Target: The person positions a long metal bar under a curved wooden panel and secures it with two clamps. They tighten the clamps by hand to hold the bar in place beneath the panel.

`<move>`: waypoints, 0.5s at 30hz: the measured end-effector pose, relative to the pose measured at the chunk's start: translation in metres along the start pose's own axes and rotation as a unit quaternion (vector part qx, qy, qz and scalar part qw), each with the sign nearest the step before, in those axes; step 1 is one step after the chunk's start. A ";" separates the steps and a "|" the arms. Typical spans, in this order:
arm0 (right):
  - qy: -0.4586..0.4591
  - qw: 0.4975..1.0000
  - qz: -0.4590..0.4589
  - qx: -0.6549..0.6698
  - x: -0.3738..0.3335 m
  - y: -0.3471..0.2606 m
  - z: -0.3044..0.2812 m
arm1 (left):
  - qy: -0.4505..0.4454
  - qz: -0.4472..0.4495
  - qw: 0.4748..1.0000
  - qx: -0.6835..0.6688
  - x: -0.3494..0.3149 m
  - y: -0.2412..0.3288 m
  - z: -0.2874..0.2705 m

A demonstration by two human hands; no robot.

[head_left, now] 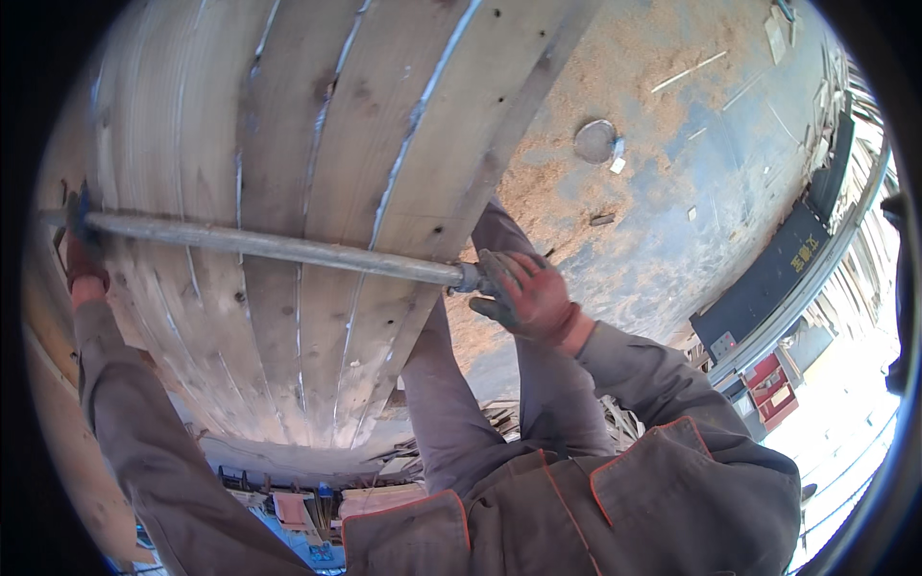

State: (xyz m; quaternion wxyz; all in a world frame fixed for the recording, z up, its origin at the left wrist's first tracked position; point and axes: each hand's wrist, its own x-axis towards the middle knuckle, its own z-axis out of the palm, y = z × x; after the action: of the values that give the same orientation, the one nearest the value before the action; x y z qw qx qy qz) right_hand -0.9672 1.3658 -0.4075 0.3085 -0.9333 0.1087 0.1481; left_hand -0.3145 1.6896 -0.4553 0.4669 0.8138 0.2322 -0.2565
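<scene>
A long grey pipe clamp (288, 248) lies across a wide panel of wooden boards (288, 144). White glue lines show along the seams between the boards. My right hand (533, 296), in a red and dark work glove, is closed around the clamp's screw end at the panel's right edge. At the far left edge my left hand (84, 252), gloved too, is closed at the clamp's other end, by a blue part (84, 209). The fingers of that hand show only in part.
Sawdust (567, 182) and wood scraps litter the floor to the right, with a round flat object (595, 141) among them. A dark board (768, 274) and a red box (768, 389) stand at the far right. My legs are close against the panel's right edge.
</scene>
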 end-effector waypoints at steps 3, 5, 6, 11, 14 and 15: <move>-0.074 0.908 0.137 0.388 -0.002 0.028 0.001 | -0.042 0.033 0.999 -0.005 0.029 -0.011 -0.014; -0.130 0.674 0.252 0.682 0.022 0.049 0.011 | -0.029 0.108 0.993 0.035 0.035 -0.018 -0.019; -0.190 0.640 0.283 0.688 0.034 0.052 0.016 | -0.058 0.106 0.991 -0.054 0.035 -0.018 -0.018; -0.319 0.799 0.190 0.473 0.070 0.029 0.010 | 0.050 -0.002 0.999 0.005 0.005 -0.008 -0.003; -0.151 0.912 0.187 0.332 0.065 -0.007 -0.005 | 0.079 -0.020 0.997 0.001 -0.010 0.002 0.005; -0.118 0.934 0.218 0.257 0.066 -0.016 -0.005 | 0.080 -0.021 0.996 -0.021 -0.014 0.003 0.007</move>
State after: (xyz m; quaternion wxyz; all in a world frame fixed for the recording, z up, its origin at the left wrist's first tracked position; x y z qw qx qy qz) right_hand -0.9002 1.3681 -0.4175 0.5082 -0.7515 0.3067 0.2878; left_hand -0.3250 1.6805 -0.4475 0.4579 0.8167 0.2914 -0.1958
